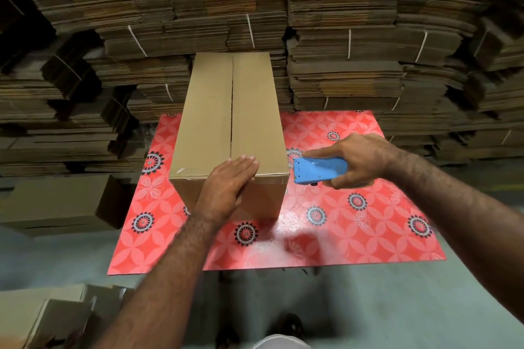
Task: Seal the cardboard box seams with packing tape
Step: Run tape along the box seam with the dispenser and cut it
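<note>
A long brown cardboard box [207,110] stands on a red patterned board [354,229], its top flaps closed with a dark centre seam running away from me. Clear tape glints along the box's near top edge. My left hand [229,187] lies flat on that near edge, fingers together, pressing over the corner onto the front face. My right hand [360,159] grips a blue tape dispenser [319,170] just off the box's near right corner, index finger stretched along its top.
Tall stacks of flattened, strapped cardboard [340,37] wall in the back and both sides. An assembled box [56,201] sits on the floor at the left, more flat cartons [56,317] at the lower left. Grey floor [397,306] lies in front of the board.
</note>
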Available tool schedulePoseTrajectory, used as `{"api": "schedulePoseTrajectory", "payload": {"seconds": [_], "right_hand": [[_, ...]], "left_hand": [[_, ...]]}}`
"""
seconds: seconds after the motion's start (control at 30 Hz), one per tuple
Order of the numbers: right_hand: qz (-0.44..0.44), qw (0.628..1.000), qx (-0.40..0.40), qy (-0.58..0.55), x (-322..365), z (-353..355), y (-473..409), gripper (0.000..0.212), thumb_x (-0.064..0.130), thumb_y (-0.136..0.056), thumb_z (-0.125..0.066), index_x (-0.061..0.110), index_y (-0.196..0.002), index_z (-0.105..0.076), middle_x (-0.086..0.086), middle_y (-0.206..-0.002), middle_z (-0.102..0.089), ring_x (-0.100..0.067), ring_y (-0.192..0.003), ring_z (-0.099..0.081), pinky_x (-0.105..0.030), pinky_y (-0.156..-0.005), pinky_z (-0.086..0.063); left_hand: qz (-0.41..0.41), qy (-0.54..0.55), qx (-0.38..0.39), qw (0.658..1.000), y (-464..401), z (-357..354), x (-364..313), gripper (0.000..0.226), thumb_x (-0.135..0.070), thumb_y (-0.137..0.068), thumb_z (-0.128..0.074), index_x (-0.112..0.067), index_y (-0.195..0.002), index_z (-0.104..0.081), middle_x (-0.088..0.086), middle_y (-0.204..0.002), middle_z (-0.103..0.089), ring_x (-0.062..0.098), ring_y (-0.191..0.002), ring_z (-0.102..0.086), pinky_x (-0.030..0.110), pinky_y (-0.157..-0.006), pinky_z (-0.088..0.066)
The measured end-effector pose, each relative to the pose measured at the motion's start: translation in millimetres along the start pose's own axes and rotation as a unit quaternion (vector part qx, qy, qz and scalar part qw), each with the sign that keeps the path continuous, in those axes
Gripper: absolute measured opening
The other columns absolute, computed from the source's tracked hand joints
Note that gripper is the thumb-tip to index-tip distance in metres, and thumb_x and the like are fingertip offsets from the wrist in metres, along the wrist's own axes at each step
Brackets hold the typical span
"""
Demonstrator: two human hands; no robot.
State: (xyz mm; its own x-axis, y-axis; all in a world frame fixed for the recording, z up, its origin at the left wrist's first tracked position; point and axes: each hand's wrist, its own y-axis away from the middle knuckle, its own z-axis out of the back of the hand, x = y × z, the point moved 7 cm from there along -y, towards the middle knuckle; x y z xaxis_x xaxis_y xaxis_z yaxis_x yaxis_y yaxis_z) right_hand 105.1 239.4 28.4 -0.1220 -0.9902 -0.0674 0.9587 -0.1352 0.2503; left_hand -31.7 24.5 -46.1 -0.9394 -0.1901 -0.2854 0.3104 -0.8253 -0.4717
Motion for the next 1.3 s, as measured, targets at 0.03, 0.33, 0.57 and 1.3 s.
{"api": "schedulePoseTrajectory", "payload": {"seconds": [0.03,0.33,0.57,1.3], "right_hand": [[-0.002,1.000,-0.001,0.005,0.6,-0.3,0.8,0.081,0.079,-0.064,-0.037,0.069,-0.141,-0.015,0.011,-0.094,-0.068,-0.014,-0.078,-0.060,-0.026,-0.057,-0.049],[-0.022,0.999,-0.028,0.037,9.9,-4.6,4.0,0.080,0.071,-0.071,-0.053,0.065,-0.144,-0.020,0.007,-0.091,-0.065,-0.021,-0.086,-0.062,-0.029,-0.060,-0.044],[-0.028,0.998,-0.049,0.022,8.8,-9.3,9.1,0.080,0.072,-0.073,-0.054,0.063,-0.145,-0.020,0.007,-0.096,-0.069,-0.020,-0.087,-0.062,-0.031,-0.066,-0.053],[-0.038,0.998,-0.056,0.004,-10.4,-35.2,25.4,0.088,0.079,-0.061,-0.030,0.063,-0.146,-0.013,0.009,-0.104,-0.071,-0.018,-0.091,-0.066,-0.028,-0.060,-0.048]], "left_hand": [[0.001,0.001,0.004,1.000,-0.1,1.3,-0.6,0.042,-0.013,-0.092,-0.058,-0.016,-0.134,-0.061,0.000,-0.140,-0.058,0.019,-0.132,-0.052,0.037,-0.111,-0.037],[0.042,0.007,0.040,0.998,-3.5,4.8,-5.0,0.044,-0.024,-0.092,-0.046,-0.015,-0.132,-0.061,0.003,-0.139,-0.059,0.023,-0.132,-0.052,0.047,-0.109,-0.041],[0.054,-0.031,0.064,0.996,-24.1,-4.3,-30.1,0.045,-0.046,-0.098,-0.043,-0.023,-0.134,-0.058,0.003,-0.145,-0.053,0.023,-0.138,-0.044,0.044,-0.114,-0.032],[0.018,-0.069,0.078,0.994,-42.0,-28.1,-42.6,0.044,-0.046,-0.096,-0.038,-0.028,-0.127,-0.064,-0.003,-0.139,-0.059,0.019,-0.129,-0.055,0.040,-0.106,-0.043]]}}
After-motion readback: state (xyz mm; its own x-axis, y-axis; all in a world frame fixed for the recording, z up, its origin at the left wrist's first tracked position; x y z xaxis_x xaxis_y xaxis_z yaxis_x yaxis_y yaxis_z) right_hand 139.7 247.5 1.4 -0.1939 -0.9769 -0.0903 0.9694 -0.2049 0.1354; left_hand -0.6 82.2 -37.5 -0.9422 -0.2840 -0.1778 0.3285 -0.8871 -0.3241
